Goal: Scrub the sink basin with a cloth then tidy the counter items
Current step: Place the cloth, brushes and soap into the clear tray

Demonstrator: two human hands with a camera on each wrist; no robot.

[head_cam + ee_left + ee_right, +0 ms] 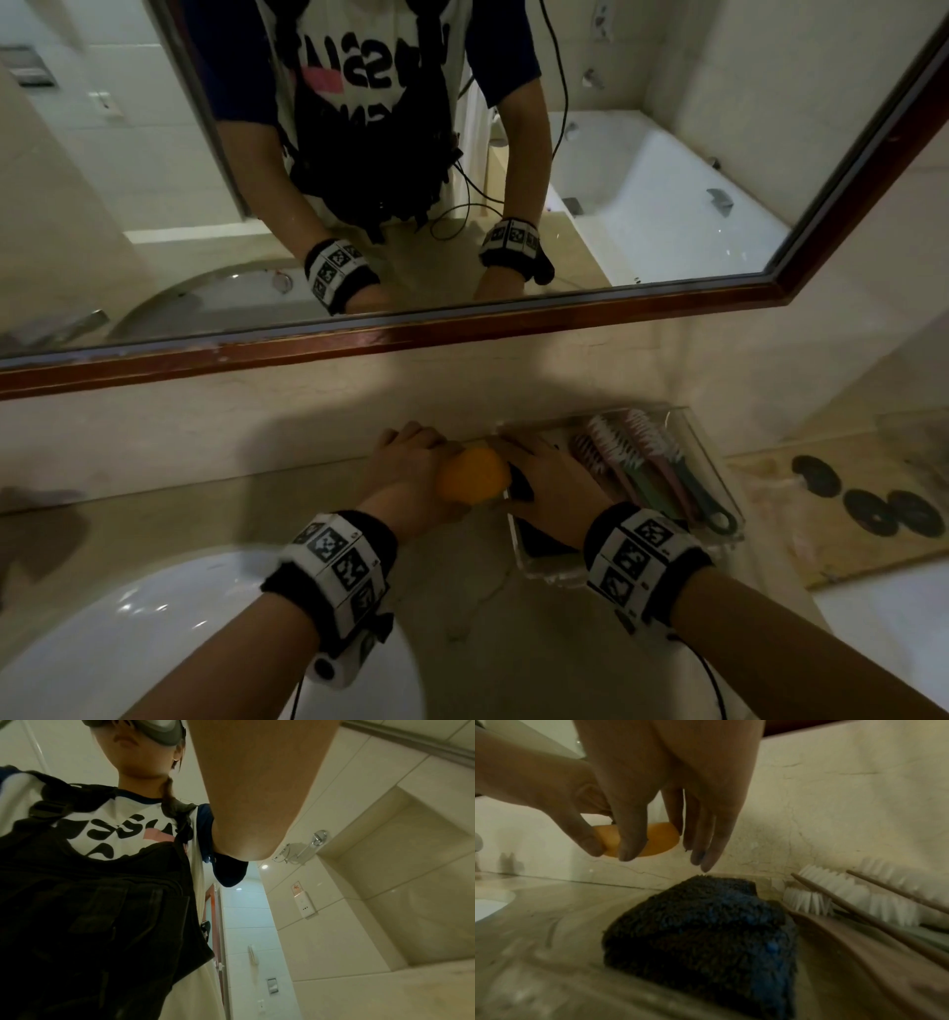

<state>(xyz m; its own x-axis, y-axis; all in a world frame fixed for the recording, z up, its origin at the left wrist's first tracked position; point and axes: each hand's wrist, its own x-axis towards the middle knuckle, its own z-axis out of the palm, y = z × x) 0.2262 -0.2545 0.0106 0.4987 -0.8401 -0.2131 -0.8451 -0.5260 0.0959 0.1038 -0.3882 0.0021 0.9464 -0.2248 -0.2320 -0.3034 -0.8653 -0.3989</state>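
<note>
Beige marble makes up your surface [231, 519], with a wood-framed mirror [359, 339] across the upper half of the head view and the white sink basin [154, 616] at lower left. Your left hand [411, 462] curls its fingers round an orange, rounded object [472, 475], perhaps a soap bar or a sponge; the dim light leaves that unsure. Your right hand [544, 483] sits right beside it, and in the right wrist view its thumb and forefinger also pinch the orange piece [652, 839], the other fingers [706, 850] pointing down, loose. Just below them, in the centre of that view, a dark blue cloth [706, 933] lies folded in the left end of a clear tray [719, 478]. Brushes [647, 462] with white bristles fill the tray's right side. Three dark discs [873, 498] lie at the right edge of the head view.
</note>
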